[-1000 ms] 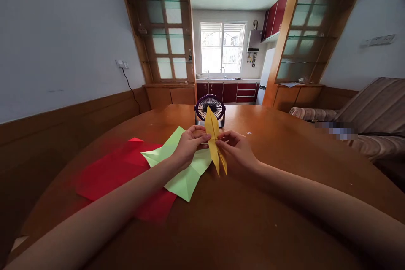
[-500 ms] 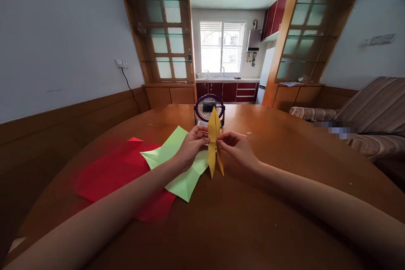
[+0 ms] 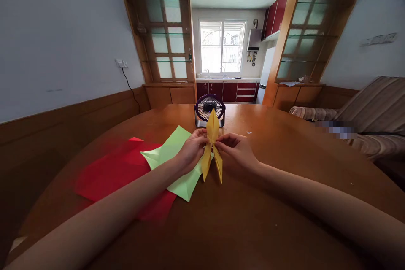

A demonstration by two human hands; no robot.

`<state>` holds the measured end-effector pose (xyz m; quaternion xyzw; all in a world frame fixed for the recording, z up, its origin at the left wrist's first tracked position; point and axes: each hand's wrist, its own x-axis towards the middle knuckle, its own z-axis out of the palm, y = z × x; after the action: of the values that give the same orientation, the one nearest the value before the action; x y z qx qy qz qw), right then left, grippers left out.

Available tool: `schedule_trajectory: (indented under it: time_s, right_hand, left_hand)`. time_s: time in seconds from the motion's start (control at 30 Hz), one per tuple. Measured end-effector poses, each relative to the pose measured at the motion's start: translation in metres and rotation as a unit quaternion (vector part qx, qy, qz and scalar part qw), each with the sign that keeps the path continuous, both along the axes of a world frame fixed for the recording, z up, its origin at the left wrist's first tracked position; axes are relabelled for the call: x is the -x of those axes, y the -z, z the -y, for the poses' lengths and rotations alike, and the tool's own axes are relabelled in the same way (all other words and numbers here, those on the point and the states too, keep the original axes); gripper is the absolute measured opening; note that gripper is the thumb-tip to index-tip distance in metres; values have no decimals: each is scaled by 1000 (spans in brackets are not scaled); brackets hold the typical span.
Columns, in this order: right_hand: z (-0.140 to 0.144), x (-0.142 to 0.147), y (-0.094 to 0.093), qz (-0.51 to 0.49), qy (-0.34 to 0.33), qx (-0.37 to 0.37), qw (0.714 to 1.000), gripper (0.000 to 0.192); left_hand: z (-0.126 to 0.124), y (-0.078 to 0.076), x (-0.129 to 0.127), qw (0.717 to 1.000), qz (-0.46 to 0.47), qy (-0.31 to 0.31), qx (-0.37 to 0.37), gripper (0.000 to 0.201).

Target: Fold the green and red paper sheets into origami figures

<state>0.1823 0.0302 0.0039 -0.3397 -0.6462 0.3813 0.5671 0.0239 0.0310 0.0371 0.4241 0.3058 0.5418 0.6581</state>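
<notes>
Pale walls (image 3: 57, 42) with wood wainscot; bright kitchen window (image 3: 222, 46) at 12 o'clock; striped sofa (image 3: 370, 114) at 3 o'clock.

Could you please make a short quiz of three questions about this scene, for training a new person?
1. True or false: the yellow folded paper is held by both the left hand and the right hand.
2. Which sheet lies directly under the light green sheet? A) a blue sheet B) the red sheet C) a white sheet
3. What stands on the wooden table just behind the hands?

Key
1. True: each hand pinches it at the middle, and its two lower points spread apart.
2. B
3. A small desk fan.
</notes>
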Motion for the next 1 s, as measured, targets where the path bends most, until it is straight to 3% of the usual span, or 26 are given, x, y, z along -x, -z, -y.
schedule_trajectory:
  time_s: [0.23,0.33,0.47,0.77,1.0]
  right_hand:
    - [5,-3,-1,127,52,-117,984,16]
    - [6,-3,-2,134,39,-144,980,19]
    - [4,-3,-1,120,7,-135,984,24]
    - [5,-5,-4,160,28,-158,974,25]
    - [2,3,3,68,13,-52,996,27]
  left_hand:
    - [3,-1,0,1000,-16,-2,-6,29]
    - [5,0,0,999,-31,-1,-20,29]
    - [3,3,1,998,-41,-13,-46,32]
    - [3,6,0,996,-64,-6,-64,31]
    - [4,5,-2,999,-40,-15,-25,30]
